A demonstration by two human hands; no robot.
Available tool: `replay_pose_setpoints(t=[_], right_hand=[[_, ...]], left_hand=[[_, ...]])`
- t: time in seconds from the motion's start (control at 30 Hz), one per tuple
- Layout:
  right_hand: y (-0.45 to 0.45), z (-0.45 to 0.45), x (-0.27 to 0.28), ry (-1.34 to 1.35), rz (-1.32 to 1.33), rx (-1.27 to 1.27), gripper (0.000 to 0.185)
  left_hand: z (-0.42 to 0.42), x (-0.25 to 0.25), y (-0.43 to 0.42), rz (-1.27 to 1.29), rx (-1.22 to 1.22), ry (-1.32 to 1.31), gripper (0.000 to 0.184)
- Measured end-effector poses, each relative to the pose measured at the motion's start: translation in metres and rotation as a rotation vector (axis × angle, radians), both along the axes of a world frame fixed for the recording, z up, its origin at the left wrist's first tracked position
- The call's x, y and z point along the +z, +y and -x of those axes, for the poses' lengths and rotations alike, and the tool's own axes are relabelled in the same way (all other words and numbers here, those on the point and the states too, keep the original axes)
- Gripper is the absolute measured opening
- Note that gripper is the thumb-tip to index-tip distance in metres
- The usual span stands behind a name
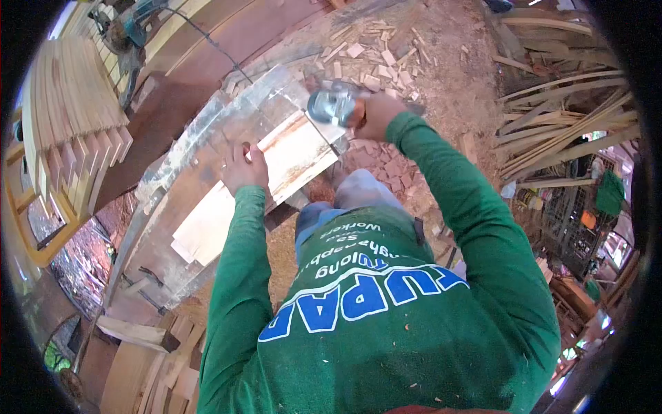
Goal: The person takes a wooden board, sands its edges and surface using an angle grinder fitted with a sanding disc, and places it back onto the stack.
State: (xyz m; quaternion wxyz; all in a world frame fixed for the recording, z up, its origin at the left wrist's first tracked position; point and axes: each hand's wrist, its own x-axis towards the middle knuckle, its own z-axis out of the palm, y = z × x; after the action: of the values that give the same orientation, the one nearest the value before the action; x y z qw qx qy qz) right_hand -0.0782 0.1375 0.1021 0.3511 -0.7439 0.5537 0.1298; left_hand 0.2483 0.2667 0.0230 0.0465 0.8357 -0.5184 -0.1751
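Observation:
A long pale board (289,155) with a brown streak lies aslant on the worn workbench (200,159). My left hand (244,168) rests on the board's upper edge, thumb and fingers apart, pressing against the wood. In my right hand (376,116) is a power tool (334,107) with a rounded metallic head, blurred by motion. The tool is just past the board's right end, seemingly raised off it; whether it touches anything cannot be made out. My fingers wrap round its body and are partly hidden.
Curved wooden slats (76,96) stand stacked at the upper left, beside another power tool (131,31). Wood offcuts (386,62) litter the ground beyond the bench. Long curved strips (565,90) are piled at the right. Clamps (145,283) sit at the bench's lower left.

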Motion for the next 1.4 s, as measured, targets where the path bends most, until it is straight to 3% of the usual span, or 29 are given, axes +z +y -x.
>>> replay_pose_setpoints(t=[0.07,0.17,0.3,0.4,0.5,0.93,1.03,1.4], right_hand=[[0.019,0.002,0.015,0.117,0.000,0.019,0.046],[0.045,0.033,-0.002,0.018,-0.034,-0.071,0.047],[0.071,0.040,0.021,0.072,-0.066,-0.142,0.051],[0.082,0.025,0.004,0.003,0.069,-0.249,0.053],[0.069,0.037,-0.009,0.007,-0.035,-0.284,0.058],[0.067,0.014,0.006,0.103,-0.038,-0.233,0.059],[0.064,0.030,-0.004,-0.063,-0.066,-0.353,0.061],[0.063,0.014,0.003,0.057,0.009,-0.273,0.060]], left_hand=[[0.002,-0.001,-0.002,0.011,0.012,0.017,0.036],[0.001,-0.003,0.005,0.027,0.023,0.018,0.037],[0.004,-0.001,0.001,0.017,0.006,-0.006,0.037],[0.004,-0.001,0.002,0.003,0.028,-0.010,0.038],[0.003,0.000,0.002,-0.007,0.028,0.004,0.038],[-0.001,-0.008,0.003,0.012,0.009,-0.015,0.036],[0.000,0.001,-0.001,-0.032,0.048,0.050,0.036],[0.002,-0.001,0.001,-0.013,0.013,0.014,0.038]])
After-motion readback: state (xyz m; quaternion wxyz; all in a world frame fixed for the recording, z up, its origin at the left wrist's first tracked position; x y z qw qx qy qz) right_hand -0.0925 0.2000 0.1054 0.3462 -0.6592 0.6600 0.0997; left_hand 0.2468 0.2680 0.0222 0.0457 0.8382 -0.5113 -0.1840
